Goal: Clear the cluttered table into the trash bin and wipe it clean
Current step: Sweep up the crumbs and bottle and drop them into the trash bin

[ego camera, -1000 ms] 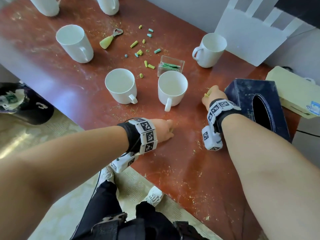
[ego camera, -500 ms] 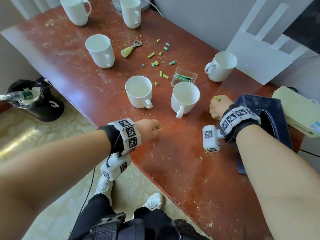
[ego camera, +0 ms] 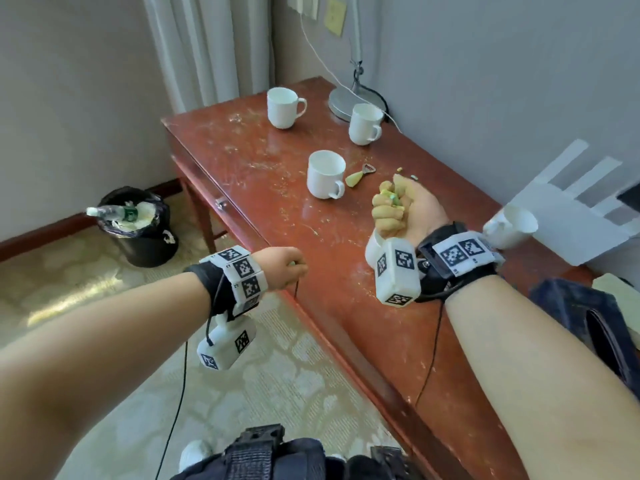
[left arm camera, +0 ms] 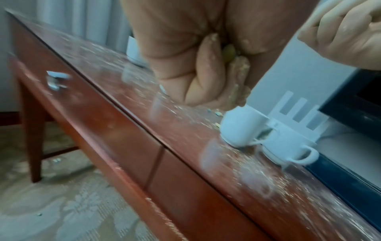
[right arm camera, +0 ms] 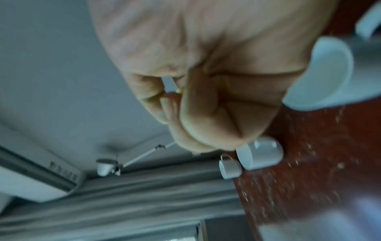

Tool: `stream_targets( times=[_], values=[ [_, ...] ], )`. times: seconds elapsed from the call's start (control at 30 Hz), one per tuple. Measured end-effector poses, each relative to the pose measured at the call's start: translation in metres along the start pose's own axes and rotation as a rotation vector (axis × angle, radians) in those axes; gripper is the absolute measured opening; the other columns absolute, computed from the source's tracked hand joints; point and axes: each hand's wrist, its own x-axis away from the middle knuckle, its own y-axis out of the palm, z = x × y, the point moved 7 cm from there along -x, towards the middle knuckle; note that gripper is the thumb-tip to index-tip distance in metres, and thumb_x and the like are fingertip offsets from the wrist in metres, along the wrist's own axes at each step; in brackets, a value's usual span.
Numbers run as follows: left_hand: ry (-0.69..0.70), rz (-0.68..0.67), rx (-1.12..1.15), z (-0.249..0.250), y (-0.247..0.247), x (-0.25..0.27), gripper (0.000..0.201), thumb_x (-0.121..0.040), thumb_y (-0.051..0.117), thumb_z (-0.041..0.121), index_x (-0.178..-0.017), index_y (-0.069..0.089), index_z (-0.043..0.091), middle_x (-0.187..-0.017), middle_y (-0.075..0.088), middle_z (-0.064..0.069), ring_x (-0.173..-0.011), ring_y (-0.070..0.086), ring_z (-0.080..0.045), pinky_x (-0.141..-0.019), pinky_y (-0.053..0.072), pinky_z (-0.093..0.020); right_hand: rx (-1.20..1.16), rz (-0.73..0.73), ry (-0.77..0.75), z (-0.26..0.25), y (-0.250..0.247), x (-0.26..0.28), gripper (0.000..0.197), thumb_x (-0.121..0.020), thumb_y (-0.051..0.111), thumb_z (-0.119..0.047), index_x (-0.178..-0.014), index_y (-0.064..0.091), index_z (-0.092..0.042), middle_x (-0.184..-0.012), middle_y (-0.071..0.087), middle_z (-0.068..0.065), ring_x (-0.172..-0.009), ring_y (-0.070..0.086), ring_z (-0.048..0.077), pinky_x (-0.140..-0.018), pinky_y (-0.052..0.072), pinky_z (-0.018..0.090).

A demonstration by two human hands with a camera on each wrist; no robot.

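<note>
Table [ego camera: 242, 157]: red-brown wood, under and ahead of both hands; top dusted with pale crumbs and streaks; a drawer front with a metal pull shows in the left wrist view.
Bin [ego camera: 138, 230]: black, bag-lined, on the carpet well to the left of the left hand, apart from the table; a plastic bottle [ego camera: 110, 213] lies across its heaped top.
Lamp [ego camera: 356, 98]: grey base at the table's far corner, beyond the right hand, cord running up the wall.
Mugs: white; one [ego camera: 323, 174] just ahead-left of the right hand, two more [ego camera: 284, 107] [ego camera: 363, 124] farther off, one [ego camera: 510, 228] blurred just right of the right wrist.
Left hand [ego camera: 282, 266]: held at the near table edge, fingers curled tight into the palm around a small yellow-green piece [left arm camera: 228, 52]; fingertips coated with crumbs.
Right hand [ego camera: 398, 209]: raised above the table, palm turned up, fingers clenched on a bunch of small yellow and green pieces [ego camera: 389, 195].
Opener [ego camera: 358, 176]: pale green handle, metal head, flat on the table between the nearest mug and the right hand.
Loose pieces [ego camera: 407, 173]: a few small bits on the table just beyond the right hand.
</note>
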Motion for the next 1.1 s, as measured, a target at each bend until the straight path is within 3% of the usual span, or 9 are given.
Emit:
stream_targets(
  times=[0.03,0.1,0.3,0.47,0.7,0.87,0.97,1.03,1.1],
  values=[
    [-0.022,0.025,0.013,-0.023,-0.015,0.01,0.02,-0.098,0.04,0.029,-0.084,0.048,0.019,-0.067,0.05,0.007,-0.053,0.045,-0.007,-0.044,0.038,-0.015,0.061,0.014,0.02,0.017,0.019,-0.016,0.032,-0.088,0.055,-0.023,-0.063,0.037,-0.018,-0.047,0.029,-0.007,-0.03,0.026,0.003,-0.03,0.017,0.012],
    [-0.077,0.065,0.062,-0.074,-0.044,0.032,0.022,-0.098,0.039,0.028,-0.08,0.048,0.021,-0.068,0.05,0.006,-0.053,0.046,-0.008,-0.046,0.039,-0.017,0.164,0.026,0.07,0.053,0.058,-0.047,0.037,-0.1,0.035,-0.03,-0.066,0.033,-0.017,-0.046,0.031,-0.008,-0.029,0.025,0.001,-0.029,0.016,0.01],
    [-0.298,0.216,0.255,-0.229,-0.122,0.092,0.015,-0.096,0.043,0.026,-0.087,0.053,0.02,-0.069,0.053,0.002,-0.055,0.049,-0.012,-0.051,0.044,-0.021,0.171,-0.034,0.197,0.153,0.169,-0.128,0.022,-0.102,0.032,-0.02,-0.089,0.046,-0.011,-0.046,0.036,-0.006,-0.031,0.029,0.002,-0.029,0.022,0.01],
    [-0.499,0.256,0.427,-0.33,-0.16,0.123,0.022,-0.094,0.051,0.031,-0.078,0.055,0.016,-0.059,0.052,0.003,-0.043,0.044,-0.009,-0.041,0.038,-0.016,0.155,-0.032,0.333,0.211,0.234,-0.185,0.026,-0.101,0.034,-0.026,-0.085,0.045,-0.009,-0.052,0.04,-0.003,-0.033,0.035,0.002,-0.032,0.029,0.009],
    [-0.641,0.362,0.896,-0.426,-0.206,0.099,0.032,-0.098,0.041,0.037,-0.08,0.053,0.013,-0.06,0.045,0.002,-0.042,0.039,-0.008,-0.038,0.031,-0.016,0.356,0.062,0.403,0.255,0.285,-0.299,0.036,-0.099,0.036,-0.041,-0.089,0.051,-0.009,-0.067,0.048,0.004,-0.047,0.045,0.008,-0.038,0.039,0.012],
    [-0.72,0.361,0.658,-0.493,-0.266,0.036,0.041,-0.098,0.037,0.043,-0.068,0.047,0.016,-0.062,0.045,0.0,-0.05,0.04,-0.013,-0.045,0.033,-0.021,0.395,0.029,0.523,0.276,0.311,-0.418,0.033,-0.102,0.032,-0.029,-0.074,0.04,-0.013,-0.052,0.035,-0.003,-0.033,0.03,0.004,-0.031,0.022,0.011],
    [-0.73,0.3,0.514,-0.524,-0.306,-0.013,0.04,-0.098,0.034,0.044,-0.093,0.059,0.014,-0.076,0.055,-0.001,-0.066,0.052,-0.015,-0.06,0.042,-0.024,0.463,0.045,0.562,0.28,0.322,-0.49,0.037,-0.102,0.031,-0.031,-0.069,0.036,-0.015,-0.057,0.027,-0.003,-0.029,0.026,0.004,-0.029,0.018,0.011],
    [-0.755,0.313,0.495,-0.547,-0.328,-0.04,0.046,-0.099,0.032,0.043,-0.123,0.055,0.011,-0.111,0.061,-0.008,-0.1,0.058,-0.022,-0.085,0.043,-0.029,0.514,0.091,0.557,0.279,0.331,-0.527,0.037,-0.102,0.032,-0.03,-0.07,0.041,-0.014,-0.056,0.031,-0.003,-0.032,0.029,0.004,-0.031,0.022,0.012],
    [-0.777,0.329,0.549,-0.566,-0.346,-0.062,0.046,-0.099,0.033,0.041,-0.129,0.05,0.01,-0.119,0.059,-0.009,-0.104,0.056,-0.023,-0.086,0.041,-0.029,0.563,0.167,0.543,0.278,0.334,-0.558,0.033,-0.101,0.035,-0.029,-0.077,0.049,-0.01,-0.057,0.04,0.0,-0.043,0.035,0.007,-0.037,0.029,0.014]
  ],
)
